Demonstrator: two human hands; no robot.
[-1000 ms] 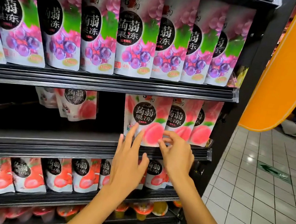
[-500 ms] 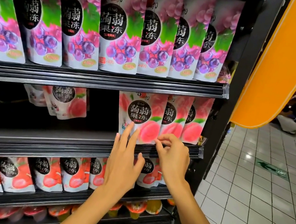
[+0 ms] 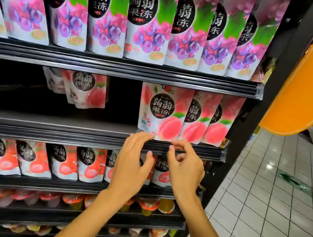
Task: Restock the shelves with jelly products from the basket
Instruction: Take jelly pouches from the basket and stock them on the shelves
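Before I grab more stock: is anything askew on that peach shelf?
Yes. The back-left peach pouches lean crookedly and sit far behind the upright front row at the right, with a dark gap between them.

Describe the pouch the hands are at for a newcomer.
Black shelf rack, the shelf under the grape pouches. Three peach pouches stand at its right end. It is the leftmost pouch, with the left hand and right hand at its bottom edge.
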